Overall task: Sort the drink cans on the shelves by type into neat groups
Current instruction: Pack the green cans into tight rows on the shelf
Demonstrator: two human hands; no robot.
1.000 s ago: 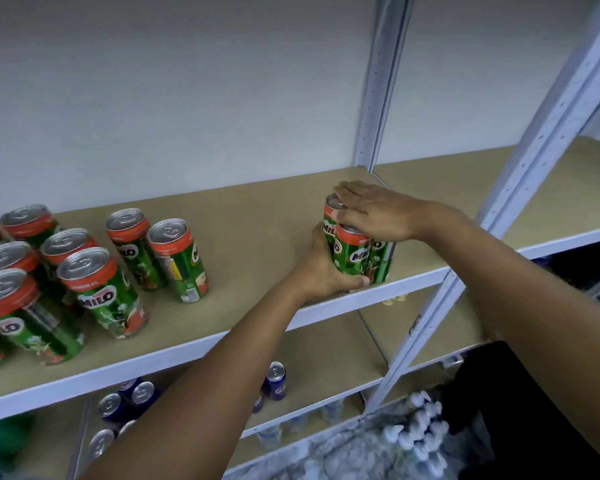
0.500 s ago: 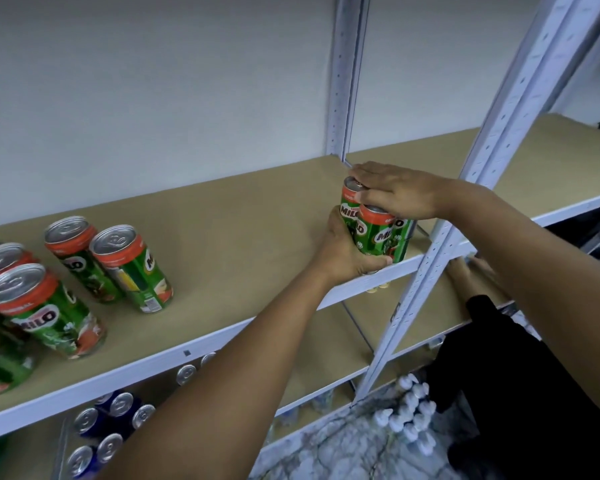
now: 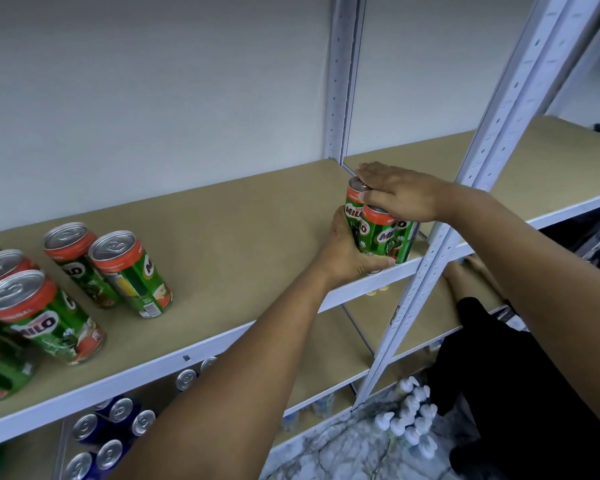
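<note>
Green Milo cans [image 3: 378, 233] (upright) clasped by both hands.

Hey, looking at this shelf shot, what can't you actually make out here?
All from the head view:
- How many Milo cans are in the held cluster: the right hand covers their tops and the left hand wraps the base.
- The Milo cans at the left: cut off by the frame edge, so no full count.
- The blue cans below: only tops show under the shelf, brand unreadable.
- The white bottles on the floor: too small to identify.
</note>
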